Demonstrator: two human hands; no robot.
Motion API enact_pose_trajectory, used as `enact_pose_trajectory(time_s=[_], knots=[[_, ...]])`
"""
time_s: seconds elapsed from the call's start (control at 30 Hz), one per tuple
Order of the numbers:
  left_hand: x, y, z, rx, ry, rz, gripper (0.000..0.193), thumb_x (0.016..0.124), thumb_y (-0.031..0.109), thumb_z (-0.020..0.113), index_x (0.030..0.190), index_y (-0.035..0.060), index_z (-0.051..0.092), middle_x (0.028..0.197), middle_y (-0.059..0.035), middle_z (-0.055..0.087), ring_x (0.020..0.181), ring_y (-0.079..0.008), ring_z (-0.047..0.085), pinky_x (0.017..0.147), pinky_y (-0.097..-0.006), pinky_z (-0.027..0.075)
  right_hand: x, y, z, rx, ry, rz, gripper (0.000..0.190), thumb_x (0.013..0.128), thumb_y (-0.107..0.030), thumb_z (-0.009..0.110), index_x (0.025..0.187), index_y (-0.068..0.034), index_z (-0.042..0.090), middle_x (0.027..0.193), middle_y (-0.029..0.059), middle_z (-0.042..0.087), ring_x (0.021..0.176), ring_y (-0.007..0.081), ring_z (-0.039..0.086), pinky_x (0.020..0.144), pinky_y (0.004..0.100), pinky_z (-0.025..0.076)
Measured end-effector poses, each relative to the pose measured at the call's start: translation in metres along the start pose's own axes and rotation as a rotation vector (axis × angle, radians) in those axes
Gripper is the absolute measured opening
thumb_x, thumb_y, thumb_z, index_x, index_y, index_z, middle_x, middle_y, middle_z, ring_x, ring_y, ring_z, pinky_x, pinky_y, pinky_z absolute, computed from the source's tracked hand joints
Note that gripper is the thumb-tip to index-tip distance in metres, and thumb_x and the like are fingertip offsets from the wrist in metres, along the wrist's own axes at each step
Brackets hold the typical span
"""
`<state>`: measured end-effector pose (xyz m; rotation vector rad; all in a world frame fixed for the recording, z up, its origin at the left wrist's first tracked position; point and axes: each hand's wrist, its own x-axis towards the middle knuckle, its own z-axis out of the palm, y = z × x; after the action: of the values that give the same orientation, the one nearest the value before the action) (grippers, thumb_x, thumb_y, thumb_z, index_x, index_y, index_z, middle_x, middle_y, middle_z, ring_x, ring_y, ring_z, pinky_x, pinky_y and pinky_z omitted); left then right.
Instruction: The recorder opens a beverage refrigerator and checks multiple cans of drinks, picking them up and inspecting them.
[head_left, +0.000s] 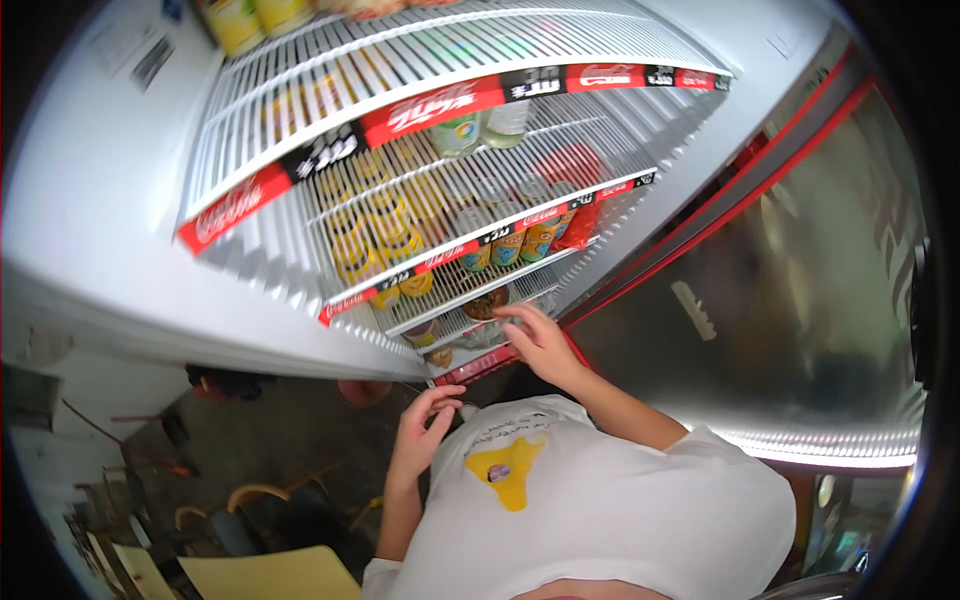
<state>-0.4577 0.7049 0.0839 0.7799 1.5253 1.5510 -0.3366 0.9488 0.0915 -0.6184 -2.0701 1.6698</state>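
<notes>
An upright drinks fridge with white wire shelves (465, 56) stands open before me. My right hand (546, 349) reaches to its low part, fingers apart. Its fingertips are by a bowl of brownish food (486, 304) on a low shelf; I cannot tell whether they touch it. My left hand (426, 426) is beside my white shirt, just outside the fridge's bottom edge. Its fingers are partly curled, and nothing shows in it. Yellow cans (351, 244) fill the left of a middle shelf, and patterned orange drink containers (508, 247) stand right of them.
The glass door (795, 285) hangs open on my right, with a red frame and a pale handle piece. Two clear bottles (457, 135) stand inside, near a red bag (577, 225). Behind on the left are chairs (255, 499) and a yellowish tabletop (270, 576).
</notes>
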Motion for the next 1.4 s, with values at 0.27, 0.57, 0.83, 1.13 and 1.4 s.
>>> enact_pose_trajectory(time_s=[0.27, 0.57, 0.83, 1.13, 1.4], knots=[[0.083, 0.022, 0.041, 0.14, -0.272, -0.035, 0.038, 0.098, 0.005, 0.061, 0.136, 0.0003, 0.056, 0.14, -0.0115, 0.057, 0.12, -0.0193, 0.061, 0.102, -0.0321, 0.048, 0.055, 0.007, -0.115, -0.349, 0.458, -0.18, 0.042, 0.092, -0.01, 0.071, 0.131, -0.002, 0.055, 0.123, 0.0146, 0.054, 0.073, 0.0181, 0.059, 0.072, 0.0316, 0.052], [0.168, 0.073, 0.1, 0.494, -0.43, 0.211, 0.05, 0.096, 0.012, 0.065, 0.143, 0.0036, 0.051, 0.156, -0.0125, 0.044, 0.138, -0.0259, 0.049, 0.11, -0.0376, 0.043, 0.113, 0.045, -0.117, -0.493, 0.477, -0.104, 0.052, 0.083, -0.011, 0.071, 0.129, -0.003, 0.047, 0.129, 0.0222, 0.055, 0.107, 0.0474, 0.061, 0.083, 0.0536, 0.053], [0.159, 0.063, 0.098, 0.483, -0.397, 0.285, 0.053, 0.097, 0.017, 0.064, 0.145, 0.0045, 0.048, 0.157, -0.0159, 0.042, 0.144, -0.0317, 0.042, 0.115, -0.039, 0.039, 0.09, 0.061, -0.118, -0.241, 0.58, -0.213, 0.039, 0.083, -0.001, 0.077, 0.108, -0.001, 0.047, 0.124, 0.0226, 0.058, 0.102, 0.0332, 0.066, 0.082, 0.0383, 0.055], [0.096, 0.093, 0.079, 0.457, -0.264, 0.369, 0.062, 0.094, 0.012, 0.067, 0.151, 0.0052, 0.044, 0.165, -0.015, 0.026, 0.151, -0.03, 0.033, 0.115, -0.0403, 0.039, 0.004, -0.046, -0.119, -0.187, 0.525, -0.58, 0.055, 0.078, 0.008, 0.081, 0.106, -0.009, 0.036, 0.142, 0.0269, 0.048, 0.128, 0.0324, 0.057, 0.098, 0.0401, 0.053], [0.068, 0.154, 0.07, 0.625, -0.044, 0.832, 0.087, 0.085, 0.014, 0.075, 0.158, -0.0006, 0.028, 0.166, -0.0255, 0.016, 0.153, -0.0424, 0.022, 0.123, -0.049, 0.023, 0.035, -0.14, -0.049, -0.132, 0.228, -1.137, 0.058, 0.084, -0.007, 0.083, 0.108, -0.013, 0.03, 0.139, 0.0345, 0.047, 0.126, 0.0408, 0.056, 0.102, 0.0482, 0.051]])
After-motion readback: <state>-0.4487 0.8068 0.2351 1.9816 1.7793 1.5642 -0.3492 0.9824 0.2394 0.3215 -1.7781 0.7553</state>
